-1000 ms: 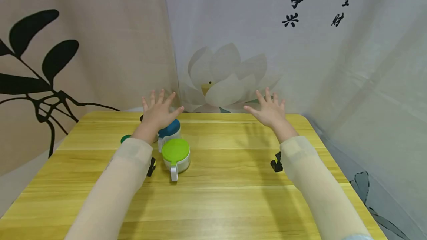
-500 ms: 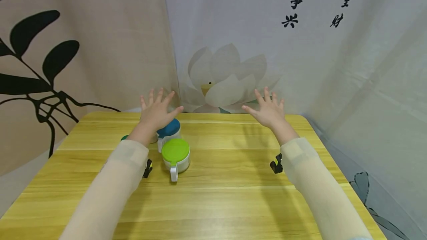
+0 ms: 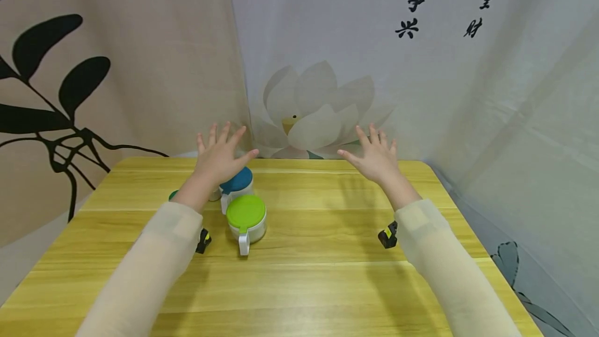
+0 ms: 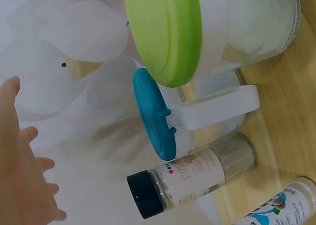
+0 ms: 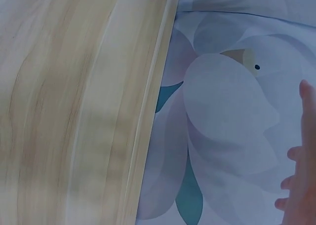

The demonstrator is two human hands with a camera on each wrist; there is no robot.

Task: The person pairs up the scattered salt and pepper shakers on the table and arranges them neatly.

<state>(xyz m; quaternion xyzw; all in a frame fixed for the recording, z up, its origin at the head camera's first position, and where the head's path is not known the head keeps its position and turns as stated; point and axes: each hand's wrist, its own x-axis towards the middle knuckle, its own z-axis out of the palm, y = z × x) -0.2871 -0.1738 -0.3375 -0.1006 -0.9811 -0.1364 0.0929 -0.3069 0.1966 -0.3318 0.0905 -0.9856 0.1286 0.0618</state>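
My left hand [image 3: 216, 160] is held over the far left of the table with its fingers spread, holding nothing. Just below and right of it stand a seasoning jar with a blue lid [image 3: 237, 181] and one with a lime-green lid [image 3: 246, 213], both with white handles. In the left wrist view, a glass spice bottle with a dark cap [image 4: 192, 174] and a white bottle with a printed label [image 4: 281, 207] stand beyond the jars. My right hand [image 3: 373, 160], fingers also spread and holding nothing, is raised over the far right of the table.
The wooden table [image 3: 318, 285] has its far edge close to a hanging curtain [image 3: 323, 30] printed with a lotus and black characters. A green cap [image 3: 173, 195] peeks out left of my left wrist. Black wrist straps [image 3: 387, 235] show beside the sleeves.
My left forearm has shifted slightly left, uncovering a little more beside the jars. The right hand has drifted slightly left, its sleeve lower. Both hands keep their fingers spread; the jars stay put.
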